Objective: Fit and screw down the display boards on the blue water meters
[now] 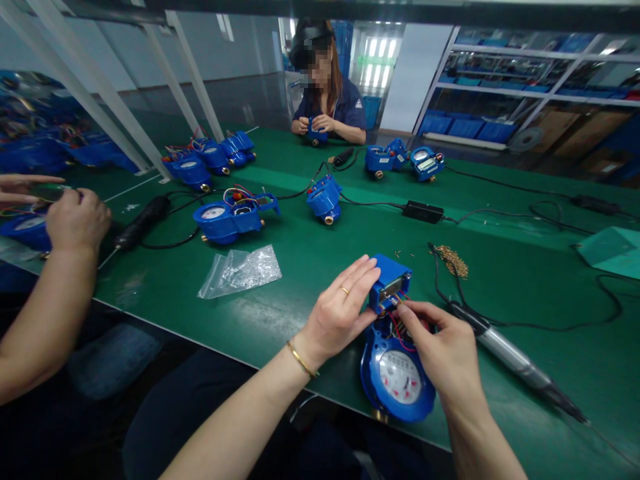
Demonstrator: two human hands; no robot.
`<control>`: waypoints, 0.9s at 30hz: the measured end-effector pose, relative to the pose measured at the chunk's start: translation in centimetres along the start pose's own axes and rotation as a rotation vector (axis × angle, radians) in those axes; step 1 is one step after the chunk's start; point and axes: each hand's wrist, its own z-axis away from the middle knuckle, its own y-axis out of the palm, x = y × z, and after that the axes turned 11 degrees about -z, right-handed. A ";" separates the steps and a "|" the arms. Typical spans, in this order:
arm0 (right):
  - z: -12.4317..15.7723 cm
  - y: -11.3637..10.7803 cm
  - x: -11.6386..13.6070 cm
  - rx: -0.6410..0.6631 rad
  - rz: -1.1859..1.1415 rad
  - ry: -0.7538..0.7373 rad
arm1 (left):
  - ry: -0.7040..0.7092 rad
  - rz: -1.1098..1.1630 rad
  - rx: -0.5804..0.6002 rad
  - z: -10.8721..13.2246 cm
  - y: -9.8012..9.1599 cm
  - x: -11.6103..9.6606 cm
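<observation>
Endwise, blue meter (375, 352) (dial (400, 377) nearest)

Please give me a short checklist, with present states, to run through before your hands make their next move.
1. Box steadied: ok, the left hand holds its side.
2. Right hand in place: ok, its fingertips are at the box's open side.
3. Wires tucked in: not ok, red ones loop out between box and dial.
4. Connections seated: cannot tell, the fingers and wires hide them.
5. Screwdriver out of the hands: ok, it lies on the table beside the right hand.
6. Screws all in one pile: not ok, a few small pieces lie apart, left of it.
</observation>
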 end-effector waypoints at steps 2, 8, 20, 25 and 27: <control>-0.2 0.0 0.3 0.035 -0.156 0.098 | -0.025 0.028 -0.006 -0.1 0.0 0.0; -0.5 -0.2 1.4 0.074 -0.432 0.288 | -0.071 0.095 -0.009 -0.2 -0.1 0.2; 0.0 -0.4 0.1 0.038 -0.444 0.273 | -0.064 0.173 -0.013 0.1 0.2 0.5; 0.1 -0.5 0.0 0.044 -0.431 0.248 | -0.070 0.175 0.003 0.1 0.1 0.4; 0.1 -0.5 0.0 0.039 -0.421 0.262 | -0.075 0.171 0.008 0.1 0.0 0.4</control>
